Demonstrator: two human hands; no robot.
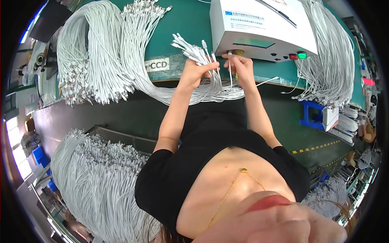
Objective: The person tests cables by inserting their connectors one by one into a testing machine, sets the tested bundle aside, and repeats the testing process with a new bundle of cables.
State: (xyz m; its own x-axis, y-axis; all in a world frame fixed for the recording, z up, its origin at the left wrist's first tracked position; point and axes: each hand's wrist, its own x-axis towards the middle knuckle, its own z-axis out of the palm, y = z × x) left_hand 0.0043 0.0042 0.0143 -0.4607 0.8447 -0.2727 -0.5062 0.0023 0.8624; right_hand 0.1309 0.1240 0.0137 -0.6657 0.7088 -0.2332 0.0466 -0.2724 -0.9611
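A white plug (230,53) is held at the socket of the white machine (227,34) on the desk (186,24), pinched in the right hand (241,68); it is best kept square, without force. A fanned cable bunch (193,52) is gripped by the left hand's (195,73) fingers. Below, a dark-framed bin (125,138) appears heaped with cables (101,174); its depth cannot be told.

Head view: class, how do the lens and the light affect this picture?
In the head view, wide-angle distortion curves the edge of the green table and the corners go black; the bright windows at far left look washed out; the dark floor shows a pale sheen at left; the round green button glows; the person's left hand is clearer than the smeared rim.
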